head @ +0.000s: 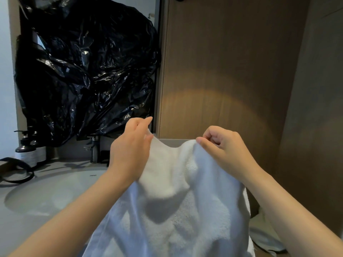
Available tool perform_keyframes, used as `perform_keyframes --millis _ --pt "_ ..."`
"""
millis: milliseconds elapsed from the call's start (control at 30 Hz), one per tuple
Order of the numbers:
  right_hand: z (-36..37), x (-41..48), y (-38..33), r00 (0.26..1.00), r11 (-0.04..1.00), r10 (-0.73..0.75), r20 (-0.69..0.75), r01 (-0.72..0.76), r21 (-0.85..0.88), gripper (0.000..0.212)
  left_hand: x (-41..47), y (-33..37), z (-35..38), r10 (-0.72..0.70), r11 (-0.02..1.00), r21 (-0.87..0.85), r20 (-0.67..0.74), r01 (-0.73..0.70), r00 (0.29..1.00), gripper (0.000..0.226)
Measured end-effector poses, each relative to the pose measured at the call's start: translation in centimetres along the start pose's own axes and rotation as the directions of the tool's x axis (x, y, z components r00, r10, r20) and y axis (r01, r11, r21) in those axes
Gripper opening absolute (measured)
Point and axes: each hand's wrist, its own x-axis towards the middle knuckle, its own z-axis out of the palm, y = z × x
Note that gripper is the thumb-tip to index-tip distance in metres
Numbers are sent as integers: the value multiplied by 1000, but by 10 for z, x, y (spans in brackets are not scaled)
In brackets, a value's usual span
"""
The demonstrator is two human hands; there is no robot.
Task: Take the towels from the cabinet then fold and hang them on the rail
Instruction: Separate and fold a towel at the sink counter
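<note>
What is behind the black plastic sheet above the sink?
Only a pale strip shows past its top right edge; the black plastic sheet hides the rest. Below it stand a faucet and pump bottles.

A person's left hand and right hand, both bare, forearms bare to the picture's lower edge
</note>
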Motion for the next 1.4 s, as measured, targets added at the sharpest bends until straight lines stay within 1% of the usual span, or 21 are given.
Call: perform_keyframes --millis 67,133,167,233,267,300,333,367,433,500,567,633,733,833,900,1000,1133,1200,1267,1300,1400 --pt "2 -1 -10 1000 998 -26 16 25 58 15 -2 13 -5 17 984 -179 32 -11 999 38" --pt "3 -4 -18 998 989 -46 31 41 141 9 -1 21 -8 14 908 -413 199 71 980 40" --pt "3 -5 -22 998 982 -54 36 46 185 8 -2 25 -11 45 842 -521 323 138 945 41" --pt "2 -7 -27 997 965 -53 49 39 261 8 -5 28 -14 156 726 -631 538 273 828 37" --pt "2 -8 -29 997 957 -45 55 27 289 8 -7 28 -13 196 675 -657 599 336 776 33" --pt "2 -9 -30 998 950 -36 59 16 312 7 -8 26 -13 208 628 -673 628 390 750 30" --pt "2 -10 -31 998 944 -28 62 6 331 7 -10 25 -13 189 599 -678 637 426 747 25" --pt "2 -11 -31 998 940 -20 66 -3 341 7 -10 24 -13 159 587 -677 633 443 757 22" --pt "1 -12 -31 996 938 -5 93 -27 345 6 -9 24 -13 113 610 -672 598 420 793 21" --pt "-2 -13 -29 988 927 16 153 -72 367 8 -7 23 -13 80 628 -679 541 379 837 22" --pt "-8 -15 -23 977 906 48 210 -131 402 10 -2 23 -16 30 615 -702 477 360 878 22" --pt "-17 -21 -13 967 900 68 246 -165 403 8 1 21 -19 -36 631 -696 413 341 910 22" --pt "-26 -36 -1 941 918 61 333 -183 351 15 3 16 -18 -120 664 -668 348 336 930 13" --pt "-29 -51 6 923 960 85 376 -177 219 29 2 14 -14 -161 677 -653 319 339 934 8" --pt "-29 -59 10 931 972 107 349 -173 162 32 3 14 -11 -169 688 -644 306 335 937 8" --pt "-30 -65 19 957 967 182 227 -217 137 19 5 13 -8 -183 708 -622 294 333 938 8" --pt "-29 -70 28 961 958 260 90 -268 97 6 6 11 -7 -183 720 -609 297 333 937 8" --pt "-29 -70 25 969 956 241 56 -247 157 11 6 9 -7 -183 741 -587 292 326 939 8" --pt "-33 -66 23 972 923 231 35 -231 309 6 7 5 -6 -196 762 -561 277 324 941 8" --pt "-36 -63 21 971 884 233 43 -231 406 7 7 3 -5 -205 775 -541 272 326 940 8" --pt "-41 -57 8 958 706 246 151 -283 649 26 8 1 -2 -227 793 -501 283 346 932 8"
